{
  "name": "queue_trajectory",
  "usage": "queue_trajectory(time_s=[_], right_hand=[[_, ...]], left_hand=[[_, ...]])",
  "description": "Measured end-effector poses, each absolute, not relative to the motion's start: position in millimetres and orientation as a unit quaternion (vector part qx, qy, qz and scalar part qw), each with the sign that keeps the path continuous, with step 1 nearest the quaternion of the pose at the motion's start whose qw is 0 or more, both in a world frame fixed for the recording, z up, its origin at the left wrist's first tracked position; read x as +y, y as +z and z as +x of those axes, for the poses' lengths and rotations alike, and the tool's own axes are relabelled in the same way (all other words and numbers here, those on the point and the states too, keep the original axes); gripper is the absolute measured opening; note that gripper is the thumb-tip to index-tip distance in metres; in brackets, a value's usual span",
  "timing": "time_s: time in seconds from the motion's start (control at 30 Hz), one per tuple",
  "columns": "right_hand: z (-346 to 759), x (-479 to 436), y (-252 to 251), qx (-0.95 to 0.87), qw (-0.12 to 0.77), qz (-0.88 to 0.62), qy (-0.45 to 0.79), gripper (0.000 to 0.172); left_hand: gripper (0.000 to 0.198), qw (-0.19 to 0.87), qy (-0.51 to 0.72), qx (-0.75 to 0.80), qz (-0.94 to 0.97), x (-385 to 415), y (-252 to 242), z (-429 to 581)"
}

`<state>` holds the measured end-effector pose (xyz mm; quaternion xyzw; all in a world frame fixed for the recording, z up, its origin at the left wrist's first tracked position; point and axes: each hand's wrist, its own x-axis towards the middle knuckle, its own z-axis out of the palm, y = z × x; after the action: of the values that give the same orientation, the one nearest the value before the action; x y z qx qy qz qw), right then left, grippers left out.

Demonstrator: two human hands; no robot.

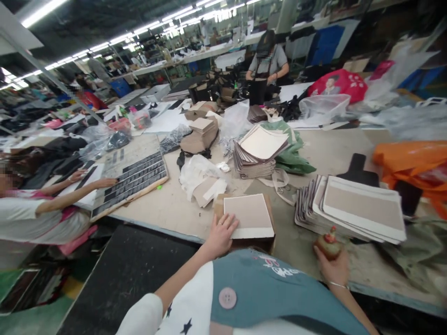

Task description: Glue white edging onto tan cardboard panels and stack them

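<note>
My left hand (220,235) lies with its fingers stretched out over the left edge of a beige panel with white borders (247,211). That panel rests on a brown cardboard piece (269,204) at the table's near edge. On the right, my right hand (335,269) is wrapped round a squat brownish bottle with a red tip (328,246). Just beyond the bottle is a fanned stack of similar beige panels with white borders (363,204). Part of the bottle is hidden by my fingers.
Farther back stand a pile of cream panels (261,144), a green bag (293,153) and white plastic wrapping (200,174). An orange bag (412,160) lies at right. At left, a co-worker's hand (106,182) touches a board of dark strips (136,174). Another person sits opposite.
</note>
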<state>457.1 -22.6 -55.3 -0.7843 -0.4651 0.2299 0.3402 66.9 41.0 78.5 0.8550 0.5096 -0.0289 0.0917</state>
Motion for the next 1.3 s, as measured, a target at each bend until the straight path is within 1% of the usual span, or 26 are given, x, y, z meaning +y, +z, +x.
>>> queue_trajectory(time_s=[0.07,0.2,0.23,0.3,0.4,0.43,0.5,0.7,0.87,1.07,1.3], right_hand=[[452.1,-30.9,-41.2,-0.469,0.350,-0.780,0.223,0.065],[432.5,-37.0,-0.2,-0.530,0.315,-0.762,0.197,0.081],[425.2,-33.2,13.0,-0.555,0.312,-0.747,0.192,0.082],[407.8,-18.7,41.5,-0.619,0.302,-0.701,0.184,0.075],[377.1,12.0,81.3,-0.742,0.265,-0.596,0.159,0.053],[366.5,22.1,91.6,-0.774,0.249,-0.563,0.147,0.049],[345.9,39.5,106.2,-0.812,0.223,-0.525,0.124,0.047],[297.1,67.9,120.1,-0.843,0.112,-0.524,0.052,0.048],[273.1,81.2,124.0,-0.842,0.040,-0.536,0.031,0.045],[256.3,87.5,127.9,-0.833,0.005,-0.552,0.026,0.048],[249.5,87.8,133.6,-0.816,-0.027,-0.576,0.033,0.046]], left_hand=[[0.068,0.099,-0.027,0.512,0.853,40.6,76.9,67.1],[0.068,0.111,-0.011,0.513,0.851,40.3,73.3,67.7],[0.068,0.114,-0.007,0.513,0.851,40.4,72.9,68.0],[0.066,0.118,-0.001,0.514,0.849,40.9,72.1,68.5],[0.066,0.126,0.008,0.512,0.850,42.1,69.2,68.3],[0.066,0.129,0.010,0.511,0.850,42.6,67.5,67.9],[0.065,0.135,0.012,0.508,0.851,43.7,63.1,66.8],[0.056,0.144,0.011,0.500,0.854,46.1,53.7,63.9],[0.051,0.133,0.020,0.494,0.859,47.0,54.7,64.0],[0.053,0.131,0.022,0.494,0.860,47.9,51.7,66.0],[0.051,0.137,0.021,0.497,0.857,48.3,52.3,67.7]])
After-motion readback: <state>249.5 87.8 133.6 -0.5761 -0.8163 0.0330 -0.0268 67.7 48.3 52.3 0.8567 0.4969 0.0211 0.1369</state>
